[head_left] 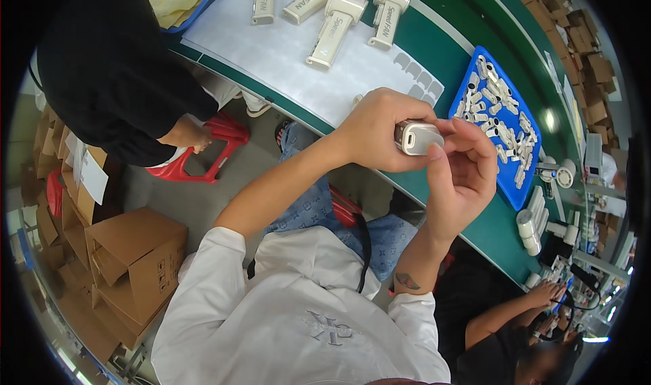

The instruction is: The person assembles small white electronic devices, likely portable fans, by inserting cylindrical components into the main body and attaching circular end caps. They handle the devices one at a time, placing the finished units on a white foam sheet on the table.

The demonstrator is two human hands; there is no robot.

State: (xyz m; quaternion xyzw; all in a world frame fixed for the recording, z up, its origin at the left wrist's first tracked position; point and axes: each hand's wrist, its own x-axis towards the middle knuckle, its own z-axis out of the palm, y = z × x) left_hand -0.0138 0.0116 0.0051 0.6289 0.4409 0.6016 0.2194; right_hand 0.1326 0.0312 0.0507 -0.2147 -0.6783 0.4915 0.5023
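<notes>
My left hand (380, 127) is wrapped round a pale handheld fan (409, 141), which I see end-on. Its oval end has a light rim, a grey face (424, 139) and a small slot; the rest of the fan is hidden in my palm. From the other side, the thumb and fingertips of my right hand (464, 175) pinch the edge of that end. Beyond my hands, several cream handheld fans (332, 36) lie on a white sheet (291, 66) with grey shapes along its right edge.
A blue tray (512, 181) of small white parts lies to the right on the green table (485, 226). White cylinders (531, 226) are past it. A person in black (115, 66) is near a red stool (224, 144) at left; another's hands (542, 293) work at lower right. Cardboard boxes (139, 263) stand lower left.
</notes>
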